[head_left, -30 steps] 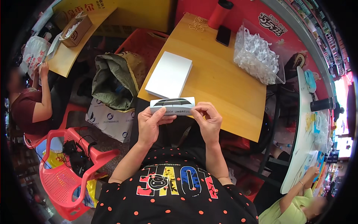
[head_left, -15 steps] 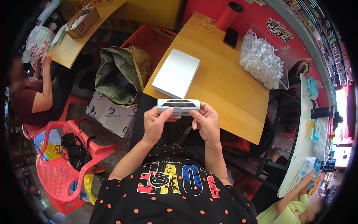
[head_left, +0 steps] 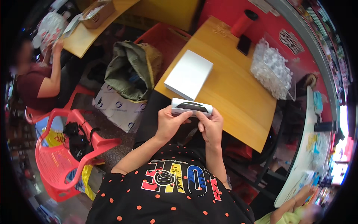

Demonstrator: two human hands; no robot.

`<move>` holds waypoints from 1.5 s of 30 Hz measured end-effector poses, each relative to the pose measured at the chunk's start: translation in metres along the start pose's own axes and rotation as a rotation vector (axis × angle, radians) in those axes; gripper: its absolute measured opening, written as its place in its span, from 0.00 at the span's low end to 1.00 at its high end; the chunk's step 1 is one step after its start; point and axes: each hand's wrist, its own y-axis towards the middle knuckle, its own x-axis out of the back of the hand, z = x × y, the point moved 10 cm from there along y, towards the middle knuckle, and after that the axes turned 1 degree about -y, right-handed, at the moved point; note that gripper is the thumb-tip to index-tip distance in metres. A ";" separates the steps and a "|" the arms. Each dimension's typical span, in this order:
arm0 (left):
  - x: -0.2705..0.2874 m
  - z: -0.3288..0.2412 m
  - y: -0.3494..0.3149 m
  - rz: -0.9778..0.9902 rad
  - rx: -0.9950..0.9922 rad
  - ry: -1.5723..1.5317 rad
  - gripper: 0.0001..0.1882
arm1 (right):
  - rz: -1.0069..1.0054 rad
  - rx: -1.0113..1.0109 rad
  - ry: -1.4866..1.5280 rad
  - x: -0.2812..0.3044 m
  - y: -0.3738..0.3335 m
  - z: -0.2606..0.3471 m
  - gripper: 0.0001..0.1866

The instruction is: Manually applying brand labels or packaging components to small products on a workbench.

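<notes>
Wooden table carries a flat white box; near it, left hand and right hand fingers grasp a small white carton.

On the wooden table ahead of you lies a flat white box, with a clear bag of small white pieces, a dark phone and a red cylinder further back. To your left an olive jacket slumps over a white carton, and a red plastic chair stands nearer you.
</notes>
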 end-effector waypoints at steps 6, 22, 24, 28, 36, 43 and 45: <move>0.022 0.016 -0.003 0.207 0.154 -0.134 0.12 | 0.175 -0.143 -0.130 -0.001 -0.009 -0.007 0.08; 0.267 -0.025 -0.042 -0.584 -0.008 0.731 0.12 | 0.220 -0.030 -0.302 -0.018 0.004 -0.021 0.15; 0.264 -0.050 -0.020 -0.633 -0.237 1.115 0.12 | 0.173 -0.014 -0.293 -0.010 0.006 -0.019 0.14; 0.275 -0.024 0.056 -0.566 -0.086 1.225 0.15 | 0.170 0.036 -0.355 -0.017 0.005 -0.013 0.12; 0.263 0.014 0.092 -0.572 -0.319 1.031 0.30 | 0.047 0.791 -1.281 -0.064 0.016 0.051 0.18; 0.247 0.044 0.022 -0.406 -0.059 0.753 0.23 | 0.186 1.009 -1.609 -0.074 0.026 0.025 0.17; 0.265 0.067 0.007 -0.404 -0.065 0.670 0.20 | 0.191 1.038 -1.630 -0.077 0.023 0.024 0.15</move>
